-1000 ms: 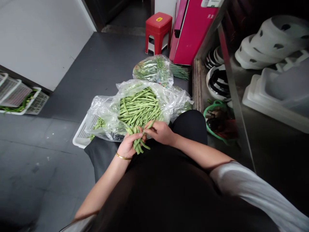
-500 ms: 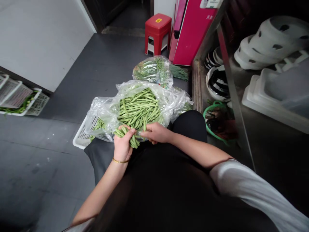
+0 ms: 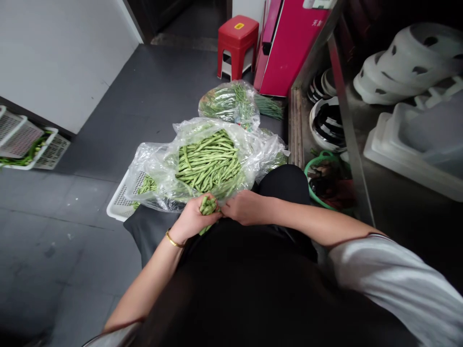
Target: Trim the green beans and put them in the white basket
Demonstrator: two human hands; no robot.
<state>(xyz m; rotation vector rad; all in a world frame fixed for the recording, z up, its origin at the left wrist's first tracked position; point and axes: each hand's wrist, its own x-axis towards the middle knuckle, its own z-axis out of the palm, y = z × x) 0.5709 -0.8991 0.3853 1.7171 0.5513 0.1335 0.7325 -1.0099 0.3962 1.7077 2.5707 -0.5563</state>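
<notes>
My left hand (image 3: 193, 218) is wrapped round a small bunch of green beans (image 3: 209, 206), whose ends point up at the camera. Close against its fingertips, my right hand (image 3: 243, 207) is closed in a pinch, its back turned to me. Whatever its fingers hold is hidden. Just beyond both hands lies a heap of long green beans (image 3: 210, 161) in an opened clear plastic bag (image 3: 162, 164). A white perforated basket (image 3: 117, 205) sits partly under the bag's left side, with some green bean pieces (image 3: 147, 184) in it.
Behind the bag lies another bag of greens (image 3: 220, 103). A red stool (image 3: 237, 41) stands beside a pink cabinet (image 3: 289, 53). At right are a metal shelf with white plastic containers (image 3: 408, 140) and a green basket (image 3: 311, 185). White crates (image 3: 54, 152) stand at far left.
The bunch in my left hand has tipped so its ends face up, and that hand has shifted right. My right hand has lowered beside it; the bean it held upright no longer shows.
</notes>
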